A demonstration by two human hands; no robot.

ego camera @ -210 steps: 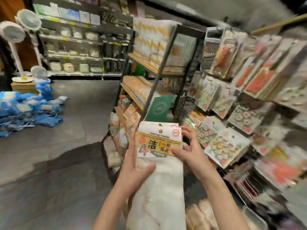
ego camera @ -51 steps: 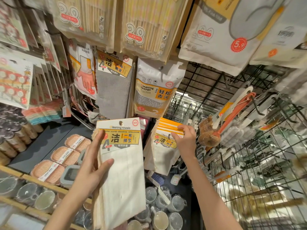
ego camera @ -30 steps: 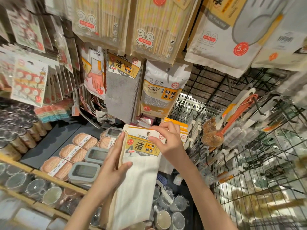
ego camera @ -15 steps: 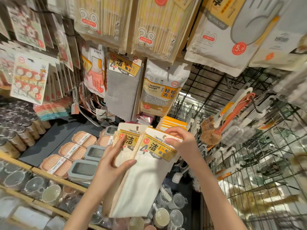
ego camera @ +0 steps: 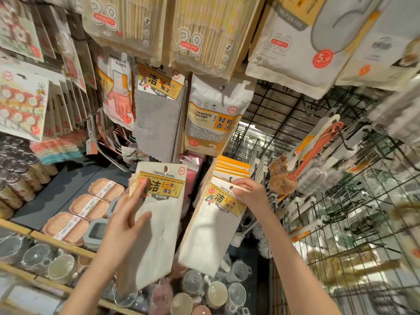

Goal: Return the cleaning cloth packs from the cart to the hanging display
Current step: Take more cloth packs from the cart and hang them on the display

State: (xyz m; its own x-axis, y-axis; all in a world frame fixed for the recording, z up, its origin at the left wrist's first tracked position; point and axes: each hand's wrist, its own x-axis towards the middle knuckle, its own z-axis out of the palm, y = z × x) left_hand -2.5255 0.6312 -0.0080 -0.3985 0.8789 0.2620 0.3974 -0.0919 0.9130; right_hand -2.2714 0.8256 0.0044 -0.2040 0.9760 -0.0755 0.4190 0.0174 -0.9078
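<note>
My left hand (ego camera: 127, 226) holds a stack of white cleaning towel packs (ego camera: 159, 223) with a yellow label, thumb across the front. My right hand (ego camera: 250, 194) pinches the top of one separate white pack (ego camera: 213, 233) and holds it up to the packs hanging on a hook (ego camera: 231, 167) of the wire display. A grey cloth pack (ego camera: 159, 119) with the same yellow label hangs above, next to a cleaning sponge pack (ego camera: 211, 117).
A black wire grid (ego camera: 341, 223) with hooks and brushes (ego camera: 284, 173) fills the right. Chopstick packs (ego camera: 193, 30) and glove packs hang overhead. Below are soap boxes (ego camera: 86, 208) on a dark shelf and glass cups (ego camera: 204, 289) under my arms.
My right hand has pulled one pack off the stack and carried it right and up to the hanging packs. My left hand keeps the other packs.
</note>
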